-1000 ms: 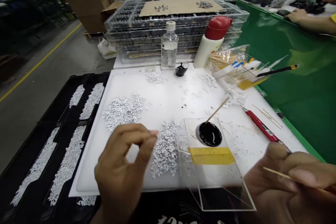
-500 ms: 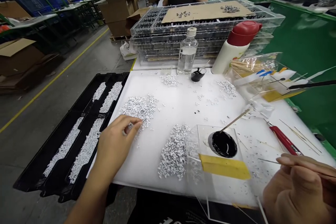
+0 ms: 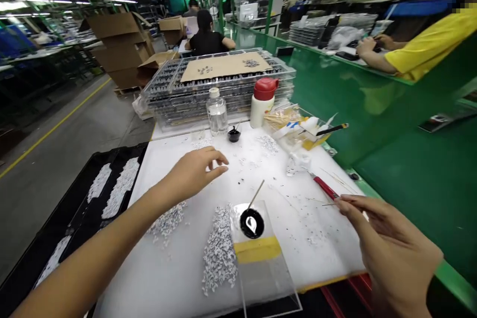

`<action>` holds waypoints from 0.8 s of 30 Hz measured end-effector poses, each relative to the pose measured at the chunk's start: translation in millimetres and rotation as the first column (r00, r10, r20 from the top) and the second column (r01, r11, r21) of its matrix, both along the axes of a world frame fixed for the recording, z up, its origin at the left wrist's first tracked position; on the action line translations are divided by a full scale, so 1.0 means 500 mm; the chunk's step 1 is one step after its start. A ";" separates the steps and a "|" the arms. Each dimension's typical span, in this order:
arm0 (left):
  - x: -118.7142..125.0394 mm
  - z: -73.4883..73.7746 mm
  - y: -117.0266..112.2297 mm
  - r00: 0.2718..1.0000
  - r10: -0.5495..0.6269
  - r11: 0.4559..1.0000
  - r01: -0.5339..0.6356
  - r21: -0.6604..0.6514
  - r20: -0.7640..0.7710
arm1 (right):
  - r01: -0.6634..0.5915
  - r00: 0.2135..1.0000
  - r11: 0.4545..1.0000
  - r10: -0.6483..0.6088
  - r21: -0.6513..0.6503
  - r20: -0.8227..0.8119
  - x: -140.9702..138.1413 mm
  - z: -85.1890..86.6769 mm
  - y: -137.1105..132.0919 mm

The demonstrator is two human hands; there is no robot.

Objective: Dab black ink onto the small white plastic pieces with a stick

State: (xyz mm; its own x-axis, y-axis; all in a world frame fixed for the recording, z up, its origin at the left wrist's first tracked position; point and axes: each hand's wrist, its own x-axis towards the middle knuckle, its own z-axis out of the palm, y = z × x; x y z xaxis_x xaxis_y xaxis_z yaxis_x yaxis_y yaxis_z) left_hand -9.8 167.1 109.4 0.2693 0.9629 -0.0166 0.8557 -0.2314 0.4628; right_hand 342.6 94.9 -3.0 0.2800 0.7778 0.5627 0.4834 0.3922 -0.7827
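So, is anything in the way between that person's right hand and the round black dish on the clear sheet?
Nothing blocks it. The right hand, pinching a thin stick, faces only the white board, dotted with specks, and then the edge of the clear sheet under the black dish.

Two hands [image 3: 194,171] [image 3: 391,253], one toothpick [image 3: 329,204] (right-hand pinch)

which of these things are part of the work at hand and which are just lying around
In use:
right hand, pinching a thin wooden stick
left hand
small white pieces
round dish of black liquid on a clear acrylic stand

Lying around:
red-handled tool
clear bottle
red-capped white bottle
stacked clear trays
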 end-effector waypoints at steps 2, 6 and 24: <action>0.059 -0.007 0.066 0.985 -0.169 0.983 0.171 -0.067 0.026 | 0.035 0.998 0.999 -0.034 -0.020 0.046 0.011 0.009 -0.003; 0.187 -0.046 0.163 0.917 -0.397 0.906 0.399 -0.141 0.043 | 0.066 0.987 0.997 -0.060 -0.033 0.149 0.037 0.009 -0.019; 0.294 -0.076 0.180 0.865 -0.502 0.863 0.498 -0.082 -0.021 | -0.111 0.950 0.989 0.076 0.100 0.301 0.007 0.172 0.081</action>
